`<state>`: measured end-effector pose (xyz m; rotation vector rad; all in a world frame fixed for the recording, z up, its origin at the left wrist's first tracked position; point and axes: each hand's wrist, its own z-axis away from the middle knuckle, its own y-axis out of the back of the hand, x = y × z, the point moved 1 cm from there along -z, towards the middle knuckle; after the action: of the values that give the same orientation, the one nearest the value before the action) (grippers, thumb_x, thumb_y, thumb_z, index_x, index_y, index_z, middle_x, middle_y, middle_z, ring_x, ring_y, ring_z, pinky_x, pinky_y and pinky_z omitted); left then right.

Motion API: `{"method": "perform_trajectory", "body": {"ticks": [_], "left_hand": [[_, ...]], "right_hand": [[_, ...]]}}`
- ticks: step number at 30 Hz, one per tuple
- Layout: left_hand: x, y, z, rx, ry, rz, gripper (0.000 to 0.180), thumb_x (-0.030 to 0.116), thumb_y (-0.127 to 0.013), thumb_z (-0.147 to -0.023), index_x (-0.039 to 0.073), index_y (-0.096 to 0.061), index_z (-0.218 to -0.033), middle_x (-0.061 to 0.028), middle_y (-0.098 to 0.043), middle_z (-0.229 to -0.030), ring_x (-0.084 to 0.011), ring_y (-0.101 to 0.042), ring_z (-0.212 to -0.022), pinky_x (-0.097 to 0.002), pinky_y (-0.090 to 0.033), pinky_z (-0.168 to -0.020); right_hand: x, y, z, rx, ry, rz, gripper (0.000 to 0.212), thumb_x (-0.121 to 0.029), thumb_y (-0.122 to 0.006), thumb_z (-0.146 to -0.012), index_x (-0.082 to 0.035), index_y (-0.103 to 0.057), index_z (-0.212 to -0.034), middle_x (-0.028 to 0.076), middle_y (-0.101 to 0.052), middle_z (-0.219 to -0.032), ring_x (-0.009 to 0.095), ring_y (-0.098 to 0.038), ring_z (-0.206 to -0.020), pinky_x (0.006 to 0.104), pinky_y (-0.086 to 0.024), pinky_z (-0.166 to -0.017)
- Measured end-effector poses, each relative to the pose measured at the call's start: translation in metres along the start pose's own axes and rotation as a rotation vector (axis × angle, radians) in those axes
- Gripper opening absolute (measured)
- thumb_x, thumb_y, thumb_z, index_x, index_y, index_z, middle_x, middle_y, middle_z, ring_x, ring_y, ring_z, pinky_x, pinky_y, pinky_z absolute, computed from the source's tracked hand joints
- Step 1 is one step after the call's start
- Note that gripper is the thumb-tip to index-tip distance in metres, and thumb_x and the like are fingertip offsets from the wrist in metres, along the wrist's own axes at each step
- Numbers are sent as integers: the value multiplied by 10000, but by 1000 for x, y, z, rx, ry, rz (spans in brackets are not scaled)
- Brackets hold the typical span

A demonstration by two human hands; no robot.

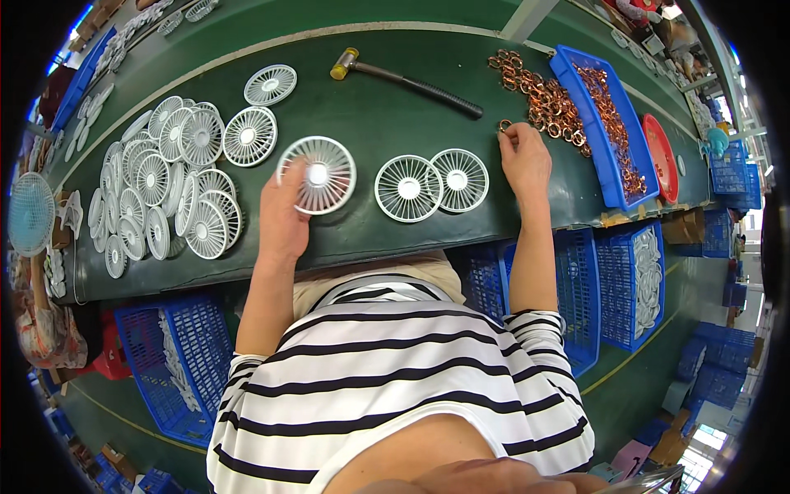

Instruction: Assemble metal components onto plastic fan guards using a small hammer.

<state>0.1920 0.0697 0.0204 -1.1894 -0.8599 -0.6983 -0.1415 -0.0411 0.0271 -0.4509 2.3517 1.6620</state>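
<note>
My left hand [282, 216] grips a round white fan grille [332, 183] by its left edge, a little above the table. With thumb and fingertips closed, my right hand [527, 161] pinches a copper-coloured ring [504, 125] beside the loose pile of copper rings [543, 100]. Two more grilles lie between my hands, the right grille [459, 179] overlapping the left grille [400, 191]. To the left of my left hand, a large heap of white grilles [153, 179] covers the table, and a single grille [249, 137] lies at its edge.
A hammer [399, 79] with a yellowish head lies across the far middle of the green table [354, 251]. On the right stand a blue tray [594, 136] of copper rings and a red round tray [658, 156]. Blue crates [185, 362] sit below the near edge.
</note>
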Motion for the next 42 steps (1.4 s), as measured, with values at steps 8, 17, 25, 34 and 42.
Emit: {"method": "perform_trajectory", "body": {"ticks": [8, 17, 25, 34, 42], "left_hand": [[-10, -30, 12, 72, -209, -195, 223, 226, -536, -978, 14, -578, -1034, -9, -608, -892, -54, -544, -798, -218, -458, -727], [-8, -62, 20, -51, -158, -238, 373, 340, -377, -1033, 10, -550, -1028, -17, -563, -918, -75, -490, -847, -227, -421, -793], [-16, -61, 31, -91, -360, -473, 280, 207, -414, -1009, -19, -459, -1169, -131, -595, -969, -179, -565, -874, -297, -463, -792], [-18, -57, 35, -85, -313, -417, 248, 105, -437, -953, -14, -431, -1170, -115, -600, -953, -148, -561, -838, -297, -476, -745], [-19, -61, 39, -114, -291, -412, 277, 110, -443, -951, -15, -418, -1198, -110, -580, -991, -148, -545, -870, -289, -463, -784]], "right_hand": [[-16, 2, 6, 158, 157, -283, 80, -120, -670, -831, -54, -666, -877, 103, -624, -850, 261, -620, -727, 349, -490, -617], [-125, 33, 72, 160, 551, -694, 175, 11, -769, -664, -38, -670, -800, 84, -637, -793, 221, -599, -701, 305, -477, -622], [-154, 10, 71, 101, 569, -427, 82, -83, -682, -766, -70, -603, -786, 64, -558, -753, 264, -533, -678, 370, -424, -583], [-152, 2, 80, 274, 619, -452, 152, -88, -719, -744, -79, -613, -852, 45, -585, -833, 257, -557, -771, 376, -420, -733], [-147, 1, 86, 357, 625, -433, 154, -91, -726, -743, -82, -613, -848, 38, -576, -818, 255, -544, -756, 376, -427, -735]]}}
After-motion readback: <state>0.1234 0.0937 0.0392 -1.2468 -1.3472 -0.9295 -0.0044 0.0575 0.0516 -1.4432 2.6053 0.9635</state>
